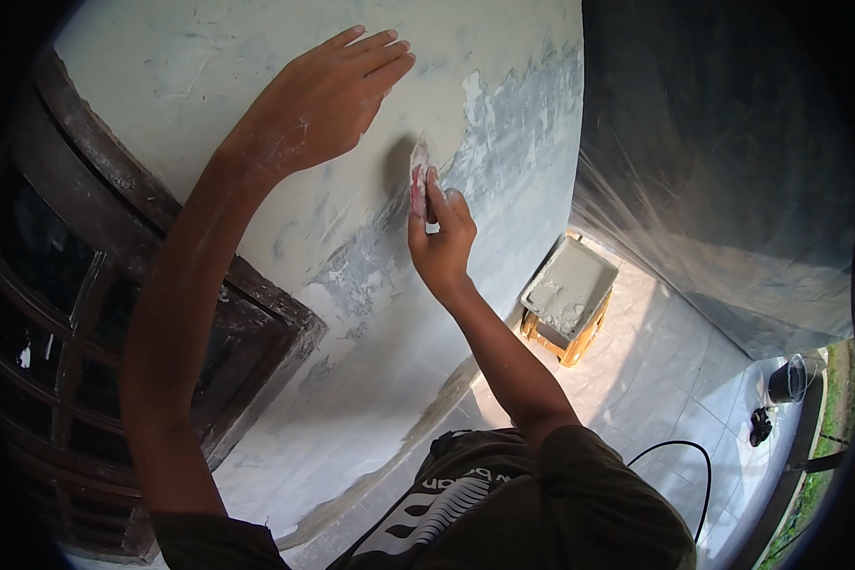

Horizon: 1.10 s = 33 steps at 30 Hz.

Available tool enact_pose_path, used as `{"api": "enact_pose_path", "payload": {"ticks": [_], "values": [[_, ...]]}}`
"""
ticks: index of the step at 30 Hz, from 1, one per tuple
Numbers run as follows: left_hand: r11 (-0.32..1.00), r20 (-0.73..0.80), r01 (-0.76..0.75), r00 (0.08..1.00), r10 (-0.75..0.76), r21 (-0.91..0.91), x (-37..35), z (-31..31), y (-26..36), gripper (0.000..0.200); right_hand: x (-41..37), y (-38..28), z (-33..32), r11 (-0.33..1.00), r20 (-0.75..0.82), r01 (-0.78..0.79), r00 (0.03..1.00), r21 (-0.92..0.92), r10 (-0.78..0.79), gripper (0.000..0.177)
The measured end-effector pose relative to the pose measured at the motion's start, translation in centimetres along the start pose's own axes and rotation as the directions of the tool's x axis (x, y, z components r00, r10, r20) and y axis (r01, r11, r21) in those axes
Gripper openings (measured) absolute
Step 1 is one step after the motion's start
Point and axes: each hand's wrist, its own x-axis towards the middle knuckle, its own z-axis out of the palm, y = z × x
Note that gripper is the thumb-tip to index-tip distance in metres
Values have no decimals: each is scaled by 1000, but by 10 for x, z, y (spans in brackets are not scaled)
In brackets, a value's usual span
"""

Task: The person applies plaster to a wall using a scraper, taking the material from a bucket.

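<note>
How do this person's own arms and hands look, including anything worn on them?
Both the left hand and right hand are bare, with no gloves, and no watch shows. Pale smudges mark the back of the left. The dark shirt has short sleeves and white print across the chest.

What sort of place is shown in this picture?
Probably a house porch: a patchy grey-white plastered wall, a dark wooden frame with panes, and pale floor tiles near green grass.

The single view looks from the person's head, forward and steeply down, tilted against the pale, patchily coated wall [370, 218] close ahead; the grey tiled floor [679, 380] lies farther off.
</note>
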Motion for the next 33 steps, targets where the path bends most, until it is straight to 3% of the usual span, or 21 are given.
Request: {"api": "enact_pose_path", "payload": {"ticks": [1, 3, 6, 10, 13, 16, 18, 20, 24, 27, 29, 33], "values": [[1000, 1, 4, 1000, -4, 4, -1, 2, 0, 41, 9, 16, 6, 999, -30, -18, 999, -40, 17, 51], [1000, 4, 0, 1000, 0, 12, -1, 2, -1, 41, 10, 30, 14, 989, 64, -19, 998, -149, 29, 55], [1000, 7, -1, 1000, 1, 12, 2, 3, -1, 41, -31, 13, 23, 991, 175, 41, 984, -124, -19, 62], [1000, -4, -19, 1000, 19, -6, 6, 5, -1, 42, -107, -41, 11, 989, 284, 46, 955, 140, -85, 60], [1000, -18, -12, 1000, 12, -6, 6, 9, 1, 42, -90, -53, -5, 963, 155, 84, 980, 256, -127, 56], [999, -20, -3, 1000, 2, -45, 5, 4, 4, 42, -40, -23, -7, 995, 84, -69, 994, 70, 63, 57], [999, -26, -2, 1000, 2, -34, 3, 7, 5, 42, -27, -10, 1, 996, 45, -81, 996, 23, 79, 59], [1000, -33, -10, 999, 9, -24, 3, 7, 5, 42, -32, -4, 17, 995, 142, 1, 990, -104, 14, 61], [1000, -19, -22, 1000, 22, -21, 3, -2, 6, 42, -99, -49, 28, 997, 246, 68, 967, 28, -73, 67], [999, -12, -27, 1000, 26, -18, -1, -2, 7, 42, -139, -85, 11, 977, 322, 0, 944, 214, -71, 59], [1000, -8, -17, 1000, 17, -20, -4, -3, 6, 42, -118, -92, -5, 947, 234, 14, 968, 320, -93, 53], [999, 5, 10, 1000, -10, -54, -11, -5, 3, 41, -34, -25, -16, 993, 37, -85, 996, 85, 82, 55]]}}
